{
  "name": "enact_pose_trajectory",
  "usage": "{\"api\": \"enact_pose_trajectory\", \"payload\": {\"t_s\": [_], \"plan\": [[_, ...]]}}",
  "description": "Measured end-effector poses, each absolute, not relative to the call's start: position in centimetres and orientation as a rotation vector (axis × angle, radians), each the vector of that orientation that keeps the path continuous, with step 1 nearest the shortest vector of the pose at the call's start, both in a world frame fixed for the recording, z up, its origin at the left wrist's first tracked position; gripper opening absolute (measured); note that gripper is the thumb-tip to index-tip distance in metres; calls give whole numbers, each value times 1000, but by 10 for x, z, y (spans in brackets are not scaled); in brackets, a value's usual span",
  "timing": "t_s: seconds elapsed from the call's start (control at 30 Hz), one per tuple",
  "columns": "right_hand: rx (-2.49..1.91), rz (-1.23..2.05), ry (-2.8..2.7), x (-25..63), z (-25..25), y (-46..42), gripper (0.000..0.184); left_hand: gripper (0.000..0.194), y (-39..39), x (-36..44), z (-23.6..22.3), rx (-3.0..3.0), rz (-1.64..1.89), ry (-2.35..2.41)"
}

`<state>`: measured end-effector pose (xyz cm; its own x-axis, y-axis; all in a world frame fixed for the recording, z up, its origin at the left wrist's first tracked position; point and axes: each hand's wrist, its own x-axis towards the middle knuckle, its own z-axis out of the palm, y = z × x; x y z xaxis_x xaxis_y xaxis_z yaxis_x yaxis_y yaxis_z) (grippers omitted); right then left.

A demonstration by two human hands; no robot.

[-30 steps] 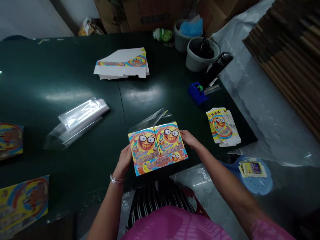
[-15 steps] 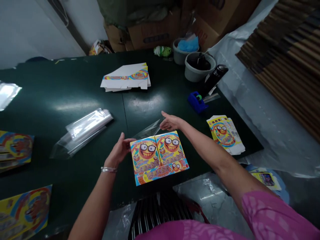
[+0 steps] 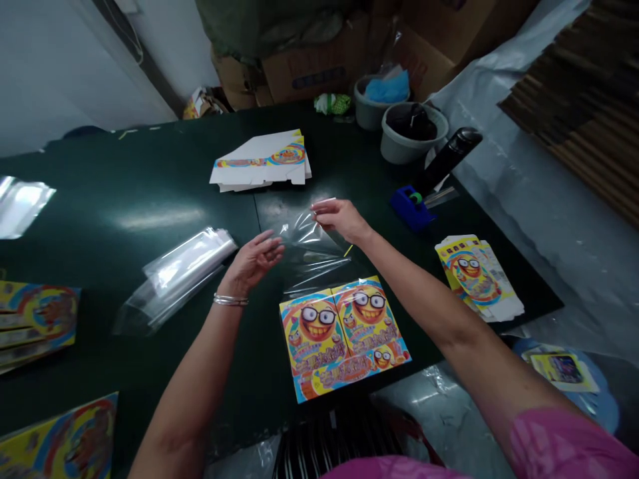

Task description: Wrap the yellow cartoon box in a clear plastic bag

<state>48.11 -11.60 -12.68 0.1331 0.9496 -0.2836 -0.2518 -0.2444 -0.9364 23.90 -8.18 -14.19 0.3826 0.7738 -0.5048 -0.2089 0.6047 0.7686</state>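
A yellow printed cardboard box (image 3: 343, 339) with a grinning cartoon face in glasses lies flat on the dark green table (image 3: 124, 179), just below my hands. My right hand (image 3: 342, 219) pinches the upper edge of a clear plastic bag (image 3: 312, 256), which lifts off the table beyond the box. The bag's lower part reaches the box's far edge. My left hand (image 3: 254, 263) hangs open with its fingers apart, close beside the bag; I cannot tell whether it touches the film. A metal bangle (image 3: 230, 300) circles my left wrist.
Flat printed box blanks (image 3: 262, 163) lie beyond my hands, and a bundle of clear bags (image 3: 174, 279) lies to the left. On the right are a blue tape dispenser (image 3: 410, 207), a black flask (image 3: 448, 159), grey buckets (image 3: 413, 133) and more folded blanks (image 3: 476, 279).
My right hand has moved from beside the box to the bag and lifted its edge. My left hand has moved off the box, which stays flat on the table.
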Motion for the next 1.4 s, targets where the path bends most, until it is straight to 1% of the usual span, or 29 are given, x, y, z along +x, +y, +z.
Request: {"api": "enact_pose_trajectory", "payload": {"t_s": [0.07,0.2,0.37,0.5,0.57,0.63,0.7,0.73,0.77,0.8,0.9,0.93,0.97,1.03,1.1,1.23,1.3,1.33,1.4], "plan": [[-1305,1275,-823,478,-120,-133,16,33,-79,239,-135,732,790,982],[-1298,1077,-974,475,-104,-167,8,20,-92,236,-124,827,953,982],[-1317,807,-1140,469,-82,-191,12,17,-114,226,-116,889,1049,1029],[-1278,376,-1603,452,-67,-209,18,16,-113,221,-111,910,1089,1065],[-1221,286,-1890,440,-56,-222,22,16,-110,221,-107,905,1077,1050],[-1159,424,-2168,431,-38,-235,22,17,-110,222,-103,891,1035,993],[-1079,752,-2333,431,-16,-241,33,19,-112,224,-97,882,964,914],[-1048,922,-2319,433,-7,-239,39,20,-114,226,-93,884,925,879],[-1040,1050,-2229,437,0,-233,41,20,-116,228,-90,891,888,850],[-1060,1117,-2084,441,3,-224,39,19,-117,230,-88,902,860,826],[-1187,1124,-1590,443,-16,-178,34,13,-119,234,-84,968,852,771],[-1168,1228,-1525,439,-29,-162,34,10,-118,235,-84,1010,862,753],[-1102,1411,-1459,434,-42,-149,34,8,-117,235,-84,1055,870,736],[-957,1750,-1364,424,-64,-131,39,10,-115,233,-86,1126,877,712],[-868,1924,-1313,420,-77,-126,38,14,-113,230,-86,1119,899,704],[-879,1956,-1327,426,-76,-131,22,16,-110,224,-77,902,1040,753],[-967,1882,-1381,427,-71,-133,19,10,-114,221,-71,814,1107,870],[-1022,1818,-1419,427,-69,-134,18,11,-119,220,-69,796,1124,938],[-1101,1684,-1493,424,-64,-136,19,28,-131,221,-66,808,1113,1078]]}}
